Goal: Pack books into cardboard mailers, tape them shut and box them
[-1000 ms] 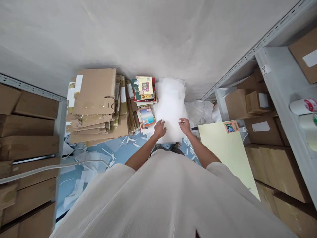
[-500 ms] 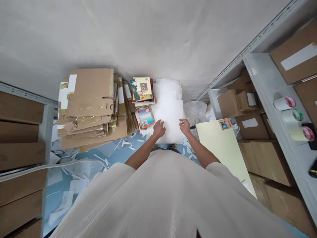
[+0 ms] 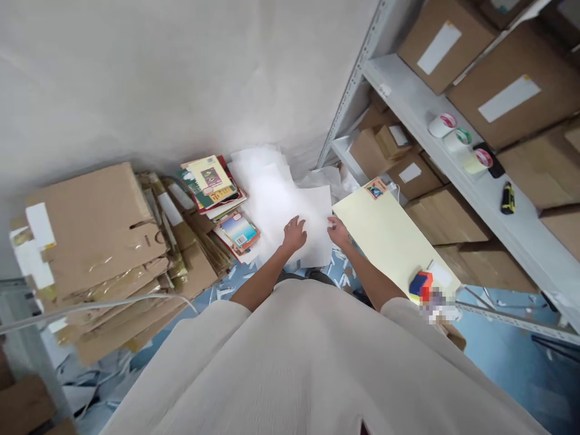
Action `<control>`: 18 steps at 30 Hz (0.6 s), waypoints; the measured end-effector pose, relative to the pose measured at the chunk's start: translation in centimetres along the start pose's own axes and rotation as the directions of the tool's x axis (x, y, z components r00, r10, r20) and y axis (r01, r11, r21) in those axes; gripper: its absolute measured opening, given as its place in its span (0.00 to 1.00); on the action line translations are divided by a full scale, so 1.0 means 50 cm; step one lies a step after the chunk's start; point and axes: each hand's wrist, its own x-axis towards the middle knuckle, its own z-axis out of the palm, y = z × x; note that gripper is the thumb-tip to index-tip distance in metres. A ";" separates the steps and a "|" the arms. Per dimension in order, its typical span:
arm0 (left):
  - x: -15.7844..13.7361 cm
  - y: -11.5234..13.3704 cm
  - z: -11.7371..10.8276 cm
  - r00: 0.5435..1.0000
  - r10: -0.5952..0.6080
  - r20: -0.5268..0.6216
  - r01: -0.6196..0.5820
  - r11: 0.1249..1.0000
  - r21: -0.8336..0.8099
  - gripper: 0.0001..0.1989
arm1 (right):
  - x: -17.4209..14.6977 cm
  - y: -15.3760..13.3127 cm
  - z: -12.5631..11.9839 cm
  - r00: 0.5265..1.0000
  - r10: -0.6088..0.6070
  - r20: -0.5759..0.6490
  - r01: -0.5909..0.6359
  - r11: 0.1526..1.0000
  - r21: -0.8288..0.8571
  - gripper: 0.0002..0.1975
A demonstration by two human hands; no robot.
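Observation:
Between my hands a white sheet of paper (image 3: pixel 318 208) is held up by its side edges, apart from the paper stack at its upper end. My left hand (image 3: pixel 294 234) is closed on the left edge, with curled fingers over the paper. At the right edge, my right hand (image 3: pixel 338 232) pinches the sheet between thumb and fingers. The stack of white paper sheets (image 3: pixel 260 175) lies just beyond and left of my hands. Beside that stack are a pile of books (image 3: pixel 211 181) and a book with a blue-and-orange cover (image 3: pixel 238 231).
Flattened cardboard boxes (image 3: pixel 95 229) are piled at the left. A pale yellow board (image 3: pixel 385 235) at the right bears a small orange card (image 3: pixel 376 188) and a red-and-blue object (image 3: pixel 421 284). Shelving (image 3: pixel 399 90) holds cartons and tape rolls (image 3: pixel 441 125). Paper scraps litter the blue floor.
My view has turned right, toward the yellow board and shelves. The sheet has shifted right off the stack along with both hands, which keep their hold on its edges.

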 end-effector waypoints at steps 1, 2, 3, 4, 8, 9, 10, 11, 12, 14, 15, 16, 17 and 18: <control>0.007 0.015 0.006 0.999 0.029 0.021 -0.029 0.999 0.013 0.31 | -0.006 0.016 -0.015 1.000 0.019 -0.020 -0.019 1.000 0.010 0.30; 0.015 0.030 0.014 0.997 0.057 0.043 -0.058 0.998 0.023 0.31 | -0.012 0.034 -0.030 0.999 0.034 -0.038 -0.033 0.999 0.021 0.30; 0.023 0.045 0.022 0.995 0.081 0.065 -0.083 0.996 0.030 0.31 | -0.018 0.051 -0.046 0.997 0.046 -0.056 -0.044 0.999 0.032 0.30; 0.030 0.061 0.031 0.991 0.104 0.087 -0.108 0.994 0.035 0.31 | -0.024 0.070 -0.061 0.996 0.055 -0.073 -0.052 0.998 0.046 0.30; 0.065 0.138 0.074 0.967 0.176 0.183 -0.190 0.980 0.060 0.30 | -0.051 0.147 -0.128 0.987 0.107 -0.118 -0.095 0.990 0.104 0.30; 0.074 0.160 0.088 0.960 0.190 0.208 -0.208 0.976 0.069 0.30 | -0.057 0.167 -0.146 0.984 0.128 -0.121 -0.115 0.987 0.111 0.30; 0.083 0.184 0.102 0.952 0.201 0.233 -0.224 0.971 0.077 0.30 | -0.063 0.187 -0.165 0.981 0.149 -0.122 -0.136 0.984 0.114 0.30; 0.092 0.208 0.117 0.944 0.211 0.255 -0.239 0.967 0.084 0.30 | -0.068 0.208 -0.184 0.978 0.169 -0.122 -0.155 0.981 0.114 0.30; 0.100 0.232 0.134 0.936 0.220 0.276 -0.253 0.963 0.091 0.30 | -0.071 0.229 -0.203 0.975 0.183 -0.122 -0.170 0.979 0.114 0.31; 0.117 0.278 0.170 0.919 0.236 0.315 -0.280 0.955 0.099 0.31 | -0.073 0.272 -0.240 0.972 0.201 -0.122 -0.187 0.975 0.119 0.31; 0.126 0.300 0.189 0.910 0.244 0.335 -0.292 0.951 0.101 0.31 | -0.072 0.294 -0.257 0.972 0.204 -0.120 -0.189 0.974 0.122 0.31; 0.134 0.319 0.208 0.901 0.250 0.355 -0.303 0.948 0.101 0.32 | -0.069 0.316 -0.274 0.972 0.205 -0.118 -0.190 0.974 0.122 0.31; 0.143 0.338 0.228 0.891 0.256 0.375 -0.314 0.944 0.101 0.32 | -0.065 0.339 -0.289 0.972 0.204 -0.114 -0.190 0.974 0.120 0.31; 0.151 0.354 0.247 0.881 0.259 0.395 -0.322 0.941 0.102 0.32 | -0.061 0.361 -0.303 0.973 0.202 -0.108 -0.190 0.975 0.113 0.31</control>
